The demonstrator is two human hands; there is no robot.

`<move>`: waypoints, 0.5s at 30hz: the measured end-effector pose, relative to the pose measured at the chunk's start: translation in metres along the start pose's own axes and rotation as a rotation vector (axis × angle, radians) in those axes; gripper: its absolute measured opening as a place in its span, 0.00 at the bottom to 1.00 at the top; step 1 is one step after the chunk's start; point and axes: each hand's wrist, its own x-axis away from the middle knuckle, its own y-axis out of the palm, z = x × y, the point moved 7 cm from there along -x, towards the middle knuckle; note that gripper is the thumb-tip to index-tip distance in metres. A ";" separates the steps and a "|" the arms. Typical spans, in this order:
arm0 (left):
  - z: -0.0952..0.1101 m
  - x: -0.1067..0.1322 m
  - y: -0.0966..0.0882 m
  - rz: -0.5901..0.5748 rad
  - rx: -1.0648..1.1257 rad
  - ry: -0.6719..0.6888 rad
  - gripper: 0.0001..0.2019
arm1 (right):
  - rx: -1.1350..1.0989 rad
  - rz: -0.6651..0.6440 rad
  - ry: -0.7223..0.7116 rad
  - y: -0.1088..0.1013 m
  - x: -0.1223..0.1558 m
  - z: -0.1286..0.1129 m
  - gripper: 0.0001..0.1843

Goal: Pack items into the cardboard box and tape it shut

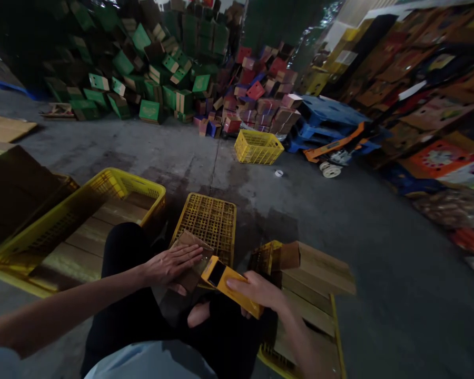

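Clasping yellow tool point(239, 299), cardboard point(190, 277) partly covered

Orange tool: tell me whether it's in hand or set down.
In hand: the right hand is closed around the orange tool, thumb on top, beside the cardboard under the left hand.

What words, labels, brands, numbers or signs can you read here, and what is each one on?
No text is legible.
Green carton on the floor: pale marks, too blurred.
White label, upper right: too small and blurred.
Orange printed carton, far right: any lettering too blurred.
Yellow handheld device in the right hand: no readable lettering on its dark panel.
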 end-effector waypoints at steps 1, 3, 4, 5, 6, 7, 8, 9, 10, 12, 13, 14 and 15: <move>0.000 0.000 0.000 -0.001 -0.004 0.001 0.50 | 0.003 -0.004 0.015 -0.002 0.004 0.007 0.27; 0.002 -0.001 0.001 -0.004 -0.011 0.000 0.49 | -0.002 -0.023 0.037 -0.005 0.011 0.019 0.27; 0.002 -0.001 0.002 -0.007 -0.014 -0.001 0.49 | -0.007 -0.033 0.040 -0.005 0.015 0.023 0.27; 0.003 -0.001 0.002 -0.009 -0.018 0.000 0.49 | -0.010 -0.037 0.040 -0.006 0.018 0.025 0.28; 0.003 -0.001 0.003 -0.011 -0.022 0.001 0.49 | -0.008 -0.037 0.038 -0.006 0.021 0.026 0.28; 0.003 0.000 0.003 -0.013 -0.026 0.003 0.49 | -0.001 -0.032 0.034 -0.006 0.025 0.026 0.29; 0.002 0.001 0.003 -0.013 -0.028 0.006 0.49 | 0.011 -0.023 0.031 -0.007 0.028 0.025 0.30; 0.002 0.002 0.003 -0.011 -0.029 0.009 0.49 | 0.025 -0.008 0.032 -0.008 0.033 0.024 0.31; 0.001 0.002 0.002 -0.004 -0.030 0.011 0.49 | 0.039 0.010 0.037 -0.010 0.038 0.023 0.31; 0.000 0.003 0.001 0.008 -0.034 0.017 0.50 | 0.060 0.038 0.064 -0.014 0.048 0.023 0.31; 0.001 0.003 0.001 0.010 -0.039 0.020 0.50 | 0.066 0.050 0.078 -0.015 0.052 0.023 0.31; 0.002 0.002 0.001 0.008 -0.045 0.023 0.50 | 0.071 0.061 0.088 -0.016 0.056 0.024 0.30; 0.002 0.001 0.001 0.003 -0.049 0.025 0.50 | 0.075 0.067 0.093 -0.017 0.059 0.025 0.30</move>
